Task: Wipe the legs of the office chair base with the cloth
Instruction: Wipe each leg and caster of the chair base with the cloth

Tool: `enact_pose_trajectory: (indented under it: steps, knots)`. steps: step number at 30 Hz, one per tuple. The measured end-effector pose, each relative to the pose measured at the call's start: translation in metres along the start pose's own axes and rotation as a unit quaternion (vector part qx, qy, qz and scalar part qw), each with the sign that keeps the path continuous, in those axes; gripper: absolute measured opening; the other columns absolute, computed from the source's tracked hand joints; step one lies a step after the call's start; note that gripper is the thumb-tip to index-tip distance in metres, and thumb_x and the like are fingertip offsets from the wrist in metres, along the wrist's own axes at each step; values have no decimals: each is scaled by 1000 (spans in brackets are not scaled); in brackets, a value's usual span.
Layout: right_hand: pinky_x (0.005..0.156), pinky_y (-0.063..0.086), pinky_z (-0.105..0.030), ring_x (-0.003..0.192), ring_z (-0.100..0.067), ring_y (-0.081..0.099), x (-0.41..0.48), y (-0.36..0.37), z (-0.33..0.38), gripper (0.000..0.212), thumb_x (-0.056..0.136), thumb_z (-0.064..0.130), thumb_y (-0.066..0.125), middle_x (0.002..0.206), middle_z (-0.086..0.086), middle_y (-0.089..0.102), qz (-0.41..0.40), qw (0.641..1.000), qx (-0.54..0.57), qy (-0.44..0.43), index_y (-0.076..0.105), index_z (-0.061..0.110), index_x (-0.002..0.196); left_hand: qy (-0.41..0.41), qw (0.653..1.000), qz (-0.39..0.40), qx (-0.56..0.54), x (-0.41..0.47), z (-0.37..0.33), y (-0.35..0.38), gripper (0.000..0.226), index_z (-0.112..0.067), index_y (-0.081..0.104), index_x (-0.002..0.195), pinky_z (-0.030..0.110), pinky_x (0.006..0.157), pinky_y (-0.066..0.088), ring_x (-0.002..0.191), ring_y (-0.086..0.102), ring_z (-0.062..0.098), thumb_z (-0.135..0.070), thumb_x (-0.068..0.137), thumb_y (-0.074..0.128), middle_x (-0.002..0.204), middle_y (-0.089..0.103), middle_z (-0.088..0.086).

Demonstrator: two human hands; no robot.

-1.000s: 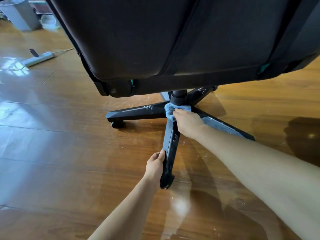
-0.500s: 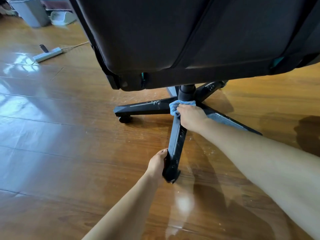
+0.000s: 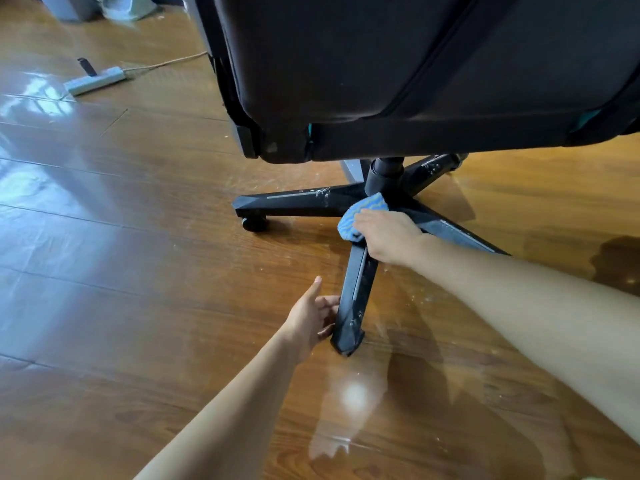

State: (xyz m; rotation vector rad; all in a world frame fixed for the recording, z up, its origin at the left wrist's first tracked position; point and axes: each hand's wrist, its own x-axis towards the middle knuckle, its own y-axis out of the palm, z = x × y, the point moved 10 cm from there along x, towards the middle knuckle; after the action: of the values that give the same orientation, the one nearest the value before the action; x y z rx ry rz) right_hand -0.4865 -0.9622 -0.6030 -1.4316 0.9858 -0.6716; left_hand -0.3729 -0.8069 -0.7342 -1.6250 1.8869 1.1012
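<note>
Head camera looks down at a big black office chair (image 3: 398,64) with a soft cloth back, standing on a shiny brown wooden floor (image 3: 121,271). Under the seat is the black plastic star-shaped chair base (image 3: 388,188), with long flat legs that have white dusty specks on them. The right hand (image 3: 389,239) lies flat and presses a soft blue striped cloth (image 3: 362,216) onto the top of the near leg (image 3: 356,296), right beside the round middle post. The cloth is bunched under the fingers. The left hand (image 3: 311,317) is half open with the thumb sticking up, and its fingertips just touch the side of the near leg close to its end. A second ago this hand was wrapped around that leg, so it has let go now. The cloth has slid a little way down from the middle. The left leg (image 3: 294,200) has a small black wheel (image 3: 254,224) under its tip. Far back on the floor lies a white power strip (image 3: 95,81) with a thin cord. The floor shows bright light spots and small white crumbs near the base.
</note>
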Motion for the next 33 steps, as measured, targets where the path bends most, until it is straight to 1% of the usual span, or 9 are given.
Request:
enact_pose_trajectory:
  steps: [4,8,12,17,20,24,28,31,33]
  knots:
    - [100,52,-42,143,-17,42,2,1,9,35,91,9,53,139,0,56,8,999,11,31,65,13,124,3,1000,9,-11,-4,4,-4,71,-14,73,113,39,98,44,106,68,21,-72,103,32,108,73,7]
    - [99,52,-41,143,-20,43,-42,16,44,45,88,7,54,146,-2,51,-3,999,39,-36,61,13,132,1,1000,13,3,-6,4,-9,79,-14,74,126,42,113,41,122,67,22,-75,102,31,123,78,5]
    - [113,42,-38,151,-14,32,-71,20,63,56,93,5,48,162,0,38,29,989,79,-122,51,16,148,13,999,-48,-6,-5,4,-21,76,-11,78,118,35,100,46,113,65,23,-72,103,36,126,76,14]
    - [96,54,-44,127,-28,56,-16,-7,15,37,90,7,51,135,-6,56,31,999,-1,15,64,9,125,8,999,-31,25,-7,5,-11,73,-13,73,124,49,123,36,134,59,30,-72,103,35,135,71,11]
    - [95,54,-45,130,-27,51,-18,-2,23,30,91,8,52,129,-6,55,33,999,1,26,65,6,118,10,999,-28,27,-9,5,-15,74,-15,75,122,45,118,42,127,64,25,-74,102,34,127,75,7]
    - [103,50,-42,145,-22,38,-70,19,69,41,93,11,50,147,-8,51,7,996,32,-83,59,7,132,26,998,-65,-10,-10,8,-34,69,-13,79,112,35,91,53,104,72,19,-70,102,40,107,82,4]
    - [118,36,-39,153,-16,27,-104,28,89,54,98,16,45,163,-6,35,32,979,65,-189,46,10,151,31,996,-82,-3,-11,8,-33,46,-14,75,105,35,97,53,92,71,16,-53,106,51,87,81,-1]
    - [120,32,-37,153,-15,27,-66,16,52,52,101,19,43,165,-4,33,18,993,40,-108,45,14,152,39,993,-109,1,-13,9,-33,39,-13,74,107,36,100,53,88,68,17,-46,106,53,79,77,0]
    - [112,41,-41,147,-22,37,-45,9,35,44,101,21,43,157,-7,43,5,998,7,-58,54,12,142,39,991,-129,-18,-17,9,-33,37,-13,73,104,31,87,54,83,67,17,-43,106,53,75,75,0]
